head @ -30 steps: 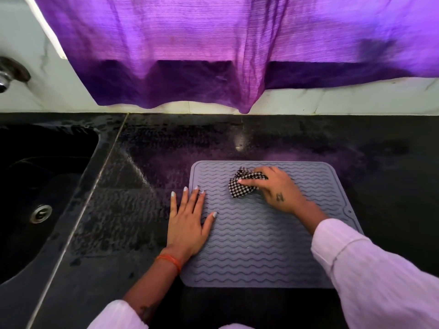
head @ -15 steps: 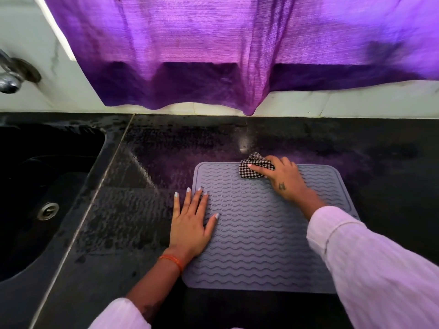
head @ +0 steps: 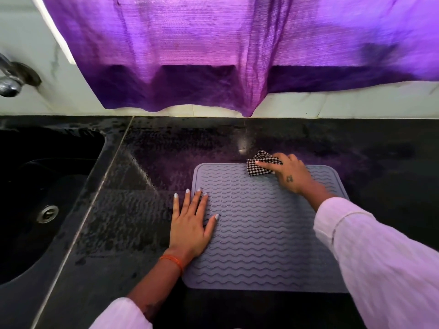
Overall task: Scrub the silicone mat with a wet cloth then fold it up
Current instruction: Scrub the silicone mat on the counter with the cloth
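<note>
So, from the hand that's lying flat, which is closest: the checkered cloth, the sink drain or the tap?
From the left hand, flat on the mat's left edge, in the head view:
1. Cloth, up and right, at the mat's far edge under the right hand.
2. Drain, left, down in the sink.
3. Tap, far upper left on the wall.

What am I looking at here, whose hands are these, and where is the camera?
No machine here: a person wears a camera on the head, looking down at their own two hands. A grey wavy-ribbed silicone mat lies flat on a black stone counter. The left hand rests flat on the mat's left edge, holding it down. The right hand grips a bunched black-and-white checked cloth at the mat's far edge. A dark sink sits to the left, and a purple curtain hangs behind.
</note>
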{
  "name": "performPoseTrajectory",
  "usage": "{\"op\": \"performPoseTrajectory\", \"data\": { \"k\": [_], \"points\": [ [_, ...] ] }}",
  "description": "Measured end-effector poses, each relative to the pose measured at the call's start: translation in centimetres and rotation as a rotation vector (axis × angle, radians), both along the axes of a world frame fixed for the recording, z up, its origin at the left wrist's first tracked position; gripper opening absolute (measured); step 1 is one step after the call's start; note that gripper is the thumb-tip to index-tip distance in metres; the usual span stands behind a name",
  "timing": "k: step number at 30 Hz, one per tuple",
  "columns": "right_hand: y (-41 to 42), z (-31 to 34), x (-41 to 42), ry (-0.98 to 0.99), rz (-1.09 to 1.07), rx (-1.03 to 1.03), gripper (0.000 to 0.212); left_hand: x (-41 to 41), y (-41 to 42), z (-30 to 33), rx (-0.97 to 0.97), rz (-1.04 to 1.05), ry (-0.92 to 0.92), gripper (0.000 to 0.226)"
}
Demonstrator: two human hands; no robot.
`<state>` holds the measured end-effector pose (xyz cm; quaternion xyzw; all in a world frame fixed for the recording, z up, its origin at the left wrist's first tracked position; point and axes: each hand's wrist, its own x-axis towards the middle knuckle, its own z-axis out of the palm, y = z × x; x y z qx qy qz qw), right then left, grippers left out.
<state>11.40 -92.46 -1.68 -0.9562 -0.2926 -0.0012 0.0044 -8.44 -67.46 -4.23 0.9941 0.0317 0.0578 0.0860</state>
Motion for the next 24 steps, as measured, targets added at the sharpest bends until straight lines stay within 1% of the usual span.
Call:
{"op": "performPoseTrajectory", "data": {
  "k": [1,3,6,10,11,14,15,18,20,22,24],
  "points": [
    [-0.2,0.4,0.5,0.017,0.009,0.013,0.06,0.0,0.0,0.0,0.005,0.002,0.001,0.074],
    [-1.4,0.3,0.4,-0.03,-0.045,0.029,0.061,-0.1,0.0,-0.1,0.006,0.003,0.0,0.073],
    [-3.1,-1.3,-1.4,-0.083,-0.13,0.007,0.056,0.0,0.1,-0.1,-0.005,0.0,0.002,0.073],
    [-2.8,-0.2,-0.6,0.01,-0.103,0.043,0.055,0.0,0.0,0.0,0.009,0.002,0.004,0.072],
    [-2.7,0.1,-0.5,0.009,-0.098,0.084,0.055,0.0,0.1,0.0,0.011,0.004,0.004,0.072],
    [-3.4,-0.1,-2.6,-0.093,-0.089,0.254,0.059,-0.1,0.1,-0.1,0.017,0.011,0.006,0.072],
    [-3.9,-0.8,-4.1,-0.136,-0.08,0.274,0.061,0.0,0.1,-0.2,0.015,0.011,0.001,0.071],
    [-4.5,-2.5,-7.5,-0.196,-0.092,0.216,0.056,0.0,0.1,-0.2,0.029,0.009,0.008,0.072],
    [-4.3,-1.8,-7.0,-0.132,-0.115,0.209,0.052,-0.1,0.1,-0.2,0.045,0.007,0.006,0.073],
    [-4.1,-0.8,-6.2,-0.049,-0.113,0.196,0.053,-0.1,0.1,-0.1,0.04,0.008,0.006,0.073],
    [-4.4,-0.5,-6.5,-0.064,-0.095,0.249,0.057,-0.1,0.1,-0.1,0.039,0.012,0.008,0.073]
  ]
}}
